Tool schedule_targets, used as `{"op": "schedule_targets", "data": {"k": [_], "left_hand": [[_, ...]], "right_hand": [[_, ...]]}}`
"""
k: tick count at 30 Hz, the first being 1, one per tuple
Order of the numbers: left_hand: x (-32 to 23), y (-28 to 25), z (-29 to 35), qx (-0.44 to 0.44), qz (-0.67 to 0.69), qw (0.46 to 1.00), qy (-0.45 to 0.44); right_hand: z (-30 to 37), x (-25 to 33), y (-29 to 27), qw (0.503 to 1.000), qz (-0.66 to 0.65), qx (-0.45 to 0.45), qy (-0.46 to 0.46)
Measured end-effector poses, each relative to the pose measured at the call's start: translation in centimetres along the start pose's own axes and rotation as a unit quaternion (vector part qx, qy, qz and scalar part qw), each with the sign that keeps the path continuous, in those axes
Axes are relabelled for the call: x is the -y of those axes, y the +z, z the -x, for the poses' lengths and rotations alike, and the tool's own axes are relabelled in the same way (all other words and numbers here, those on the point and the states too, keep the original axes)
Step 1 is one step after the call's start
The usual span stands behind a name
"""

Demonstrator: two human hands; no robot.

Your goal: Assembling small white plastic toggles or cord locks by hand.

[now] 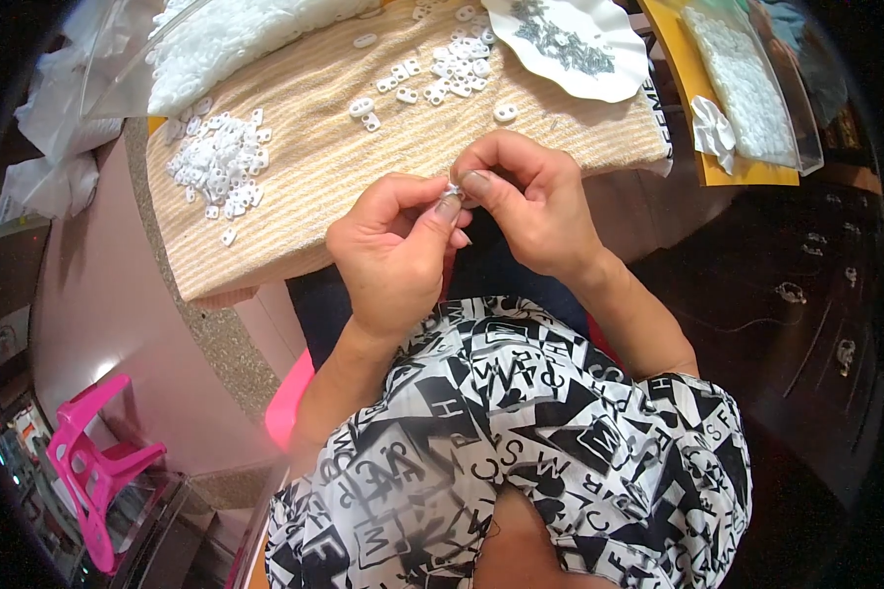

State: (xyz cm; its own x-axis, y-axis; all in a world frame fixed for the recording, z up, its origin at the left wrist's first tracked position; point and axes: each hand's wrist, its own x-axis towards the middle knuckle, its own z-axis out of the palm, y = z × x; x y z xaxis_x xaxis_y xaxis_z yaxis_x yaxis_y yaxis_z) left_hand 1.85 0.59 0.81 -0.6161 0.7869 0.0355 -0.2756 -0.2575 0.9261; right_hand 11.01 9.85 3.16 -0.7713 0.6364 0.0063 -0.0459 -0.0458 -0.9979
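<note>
Head view: left hand [393, 250] and right hand [530, 201] both pinch one small white plastic clip piece [454, 188], at 12 o'clock above the lap, probably light, rigid and slippery; grip its edges.

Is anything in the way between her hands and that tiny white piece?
No. Both the left hand and right hand already pinch the white piece between their fingertips, above the edge of the beige mat. Nothing visible sits between them.
</note>
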Motion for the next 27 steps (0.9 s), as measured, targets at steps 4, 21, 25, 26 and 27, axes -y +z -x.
{"op": "schedule_targets", "data": {"k": [4,21,25,26,27], "left_hand": [[-0.3,-0.3,-0.3,0.002,-0.027,1.000,0.012],[-1.2,-0.7,-0.7,0.014,-0.015,0.999,-0.029],[-0.9,-0.7,-0.5,0.020,-0.006,0.999,-0.035],[-0.9,-0.7,-0.5,0.025,-0.008,0.999,-0.037],[-0.9,-0.6,-0.5,0.025,-0.009,0.999,-0.036]], "right_hand": [[-0.2,-0.5,-0.1,1.000,0.020,0.003,-0.012],[-0.1,-0.8,-0.9,0.988,-0.145,0.013,0.044],[-0.1,-0.3,-0.9,0.993,-0.116,0.016,0.032],[-0.1,-0.2,-0.9,0.996,-0.088,0.012,0.032],[-0.1,-0.2,-0.8,0.998,-0.060,0.008,0.032]]}}
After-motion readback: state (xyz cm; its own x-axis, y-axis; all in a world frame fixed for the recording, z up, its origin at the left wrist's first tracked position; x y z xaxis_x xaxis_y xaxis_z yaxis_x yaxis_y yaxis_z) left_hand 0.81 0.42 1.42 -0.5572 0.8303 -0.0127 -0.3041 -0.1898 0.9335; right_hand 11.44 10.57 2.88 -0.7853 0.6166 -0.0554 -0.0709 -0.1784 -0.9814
